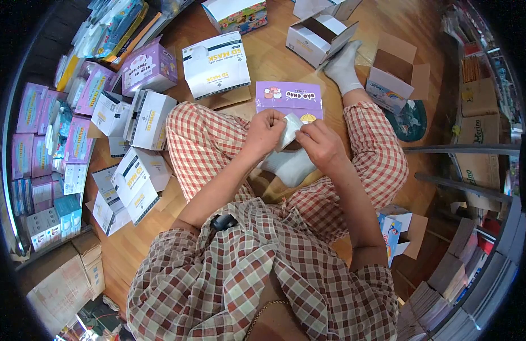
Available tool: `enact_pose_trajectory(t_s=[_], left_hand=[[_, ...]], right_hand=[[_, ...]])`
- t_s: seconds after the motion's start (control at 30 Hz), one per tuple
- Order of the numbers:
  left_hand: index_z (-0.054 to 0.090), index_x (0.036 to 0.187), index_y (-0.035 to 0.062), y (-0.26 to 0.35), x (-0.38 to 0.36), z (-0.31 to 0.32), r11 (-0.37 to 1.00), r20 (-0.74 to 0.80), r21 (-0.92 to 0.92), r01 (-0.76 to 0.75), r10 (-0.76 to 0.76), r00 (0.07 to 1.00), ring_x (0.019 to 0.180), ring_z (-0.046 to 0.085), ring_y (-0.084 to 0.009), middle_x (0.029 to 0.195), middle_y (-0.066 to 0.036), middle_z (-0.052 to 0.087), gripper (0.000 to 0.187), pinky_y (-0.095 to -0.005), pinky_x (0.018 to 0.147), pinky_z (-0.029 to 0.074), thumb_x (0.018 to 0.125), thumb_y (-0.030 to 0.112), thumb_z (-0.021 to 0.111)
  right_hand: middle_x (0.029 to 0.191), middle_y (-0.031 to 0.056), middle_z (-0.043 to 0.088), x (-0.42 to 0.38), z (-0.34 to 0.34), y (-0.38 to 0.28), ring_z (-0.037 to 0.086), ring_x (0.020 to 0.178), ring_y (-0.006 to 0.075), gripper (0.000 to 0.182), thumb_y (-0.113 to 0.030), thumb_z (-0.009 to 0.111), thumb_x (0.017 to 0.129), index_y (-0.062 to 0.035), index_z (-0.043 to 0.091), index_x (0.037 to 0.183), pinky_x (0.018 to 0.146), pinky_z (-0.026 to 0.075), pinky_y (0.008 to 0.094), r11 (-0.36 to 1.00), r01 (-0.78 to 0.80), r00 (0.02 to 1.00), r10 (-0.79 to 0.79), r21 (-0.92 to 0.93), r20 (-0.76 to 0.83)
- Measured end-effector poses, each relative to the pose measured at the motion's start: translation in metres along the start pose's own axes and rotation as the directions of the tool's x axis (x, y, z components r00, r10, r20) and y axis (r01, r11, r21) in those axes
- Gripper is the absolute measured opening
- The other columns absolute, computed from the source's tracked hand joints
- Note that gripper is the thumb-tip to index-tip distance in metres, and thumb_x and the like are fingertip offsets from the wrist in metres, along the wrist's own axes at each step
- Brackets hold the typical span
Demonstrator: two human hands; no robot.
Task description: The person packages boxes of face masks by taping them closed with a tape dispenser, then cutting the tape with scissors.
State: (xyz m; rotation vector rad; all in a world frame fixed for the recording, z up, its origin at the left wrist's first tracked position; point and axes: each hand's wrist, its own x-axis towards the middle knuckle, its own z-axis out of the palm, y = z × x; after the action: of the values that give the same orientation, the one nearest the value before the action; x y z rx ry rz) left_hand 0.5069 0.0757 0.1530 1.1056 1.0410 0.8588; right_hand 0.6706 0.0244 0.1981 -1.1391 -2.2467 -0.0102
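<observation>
Between my two hands is a whitish, shiny object that looks like a roll of clear tape [289, 132], held above my lap. My left hand [266, 132] is closed, pinching its left side with thumb and fingers. Closed at its right edge is my right hand [321, 143], fingertips pressed together; the fine detail of the grip is too small to make out. Just beyond the hands, a purple printed carton [288, 95] lies on the floor, its near part partly covered by them.
Several white mask boxes [216, 63] stand on the wooden floor [118, 250] to the left and ahead. An open white box [317, 40] is near my foot, and an open rainbow-printed box [391, 77] stands at right. Stocked shelves [53, 133] line the left side; metal bars [462, 149] cross at right.
</observation>
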Motion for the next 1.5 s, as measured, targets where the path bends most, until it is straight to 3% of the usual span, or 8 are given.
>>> enact_pose_trajectory(t_s=[0.5,0.67,0.7,0.77,0.8,0.9,0.97,1.5], left_hand=[[0.057,0.084,-0.0027,0.009,0.009,-0.003,0.99,0.131,0.138,0.032,-0.05,0.99,0.065,0.051,-0.0059,0.074,-0.002,0.058,0.01,-0.0215,0.058,0.041,0.084,0.008,0.056],[0.058,0.091,-0.0026,0.004,0.012,-0.011,0.981,0.261,0.189,-0.048,-0.003,0.965,0.069,0.052,-0.0061,0.078,-0.001,0.059,0.014,-0.0218,0.061,0.043,0.086,0.011,0.058],[0.058,0.091,-0.0026,0.004,0.011,-0.012,0.981,0.258,0.189,-0.046,-0.005,0.966,0.069,0.052,-0.0061,0.078,-0.001,0.059,0.014,-0.0218,0.061,0.043,0.086,0.011,0.058],[0.058,0.094,-0.0029,0.009,0.006,-0.013,0.983,0.279,0.178,-0.04,-0.011,0.96,0.07,0.053,-0.0063,0.08,-0.002,0.06,0.015,-0.0215,0.063,0.044,0.087,0.011,0.057],[0.058,0.094,-0.0029,0.008,0.008,-0.014,0.983,0.282,0.18,-0.04,-0.013,0.959,0.07,0.053,-0.0063,0.08,-0.002,0.06,0.015,-0.0215,0.063,0.044,0.087,0.011,0.057],[0.058,0.094,-0.0034,0.004,0.012,-0.015,0.99,0.277,0.138,-0.032,-0.007,0.961,0.072,0.053,-0.0065,0.081,-0.002,0.06,0.015,-0.0216,0.064,0.044,0.087,0.01,0.056],[0.058,0.094,-0.0035,0.005,0.012,-0.015,0.991,0.294,0.128,-0.028,-0.011,0.956,0.072,0.053,-0.0065,0.082,-0.002,0.06,0.015,-0.0217,0.064,0.045,0.087,0.01,0.056],[0.058,0.092,-0.0027,0.008,0.014,-0.015,0.991,0.329,0.135,-0.018,-0.027,0.944,0.07,0.053,-0.0061,0.08,-0.002,0.059,0.013,-0.0214,0.062,0.044,0.086,0.009,0.056]], right_hand=[[0.072,0.0105,0.045,0.006,-0.002,0.007,0.049,0.073,0.0244,0.014,-0.006,0.055,0.063,-0.0016,0.047,0.073,0.059,0.045,0.0326,0.995,0.094,0.986,-0.089,-0.033,0.143],[0.076,0.0147,0.048,-0.007,0.018,0.017,0.049,0.073,0.0281,0.011,0.0,0.057,0.071,-0.0001,0.048,0.077,0.061,0.043,0.0369,0.972,-0.158,0.978,0.179,0.176,-0.111],[0.076,0.0147,0.048,-0.01,0.018,0.018,0.049,0.073,0.0281,0.011,0.0,0.057,0.071,-0.0001,0.048,0.077,0.061,0.043,0.0369,0.971,-0.158,0.978,0.179,0.178,-0.109],[0.081,0.0155,0.051,-0.013,0.014,0.017,0.051,0.076,0.0298,0.009,-0.001,0.058,0.074,-0.0001,0.051,0.08,0.063,0.042,0.0369,0.723,-0.512,0.834,0.548,0.464,0.068],[0.081,0.0155,0.051,-0.012,0.011,0.015,0.051,0.076,0.0298,0.009,-0.001,0.058,0.074,-0.0001,0.051,0.08,0.063,0.042,0.0369,0.721,-0.514,0.832,0.55,0.464,0.066],[0.084,0.0142,0.052,-0.007,0.0,0.009,0.052,0.079,0.0302,0.015,-0.002,0.063,0.071,-0.001,0.054,0.083,0.066,0.043,0.0359,0.73,-0.455,0.869,0.49,0.51,0.073],[0.084,0.0124,0.053,-0.002,-0.002,0.001,0.053,0.08,0.029,0.019,-0.004,0.066,0.069,-0.0012,0.056,0.085,0.067,0.043,0.0352,0.926,-0.218,0.971,0.236,0.307,-0.023],[0.079,0.0096,0.051,0.001,-0.002,0.007,0.052,0.076,0.0247,0.015,0.001,0.056,0.065,-0.0004,0.054,0.079,0.064,0.045,0.0327,0.983,0.026,0.999,-0.034,0.183,0.038]])
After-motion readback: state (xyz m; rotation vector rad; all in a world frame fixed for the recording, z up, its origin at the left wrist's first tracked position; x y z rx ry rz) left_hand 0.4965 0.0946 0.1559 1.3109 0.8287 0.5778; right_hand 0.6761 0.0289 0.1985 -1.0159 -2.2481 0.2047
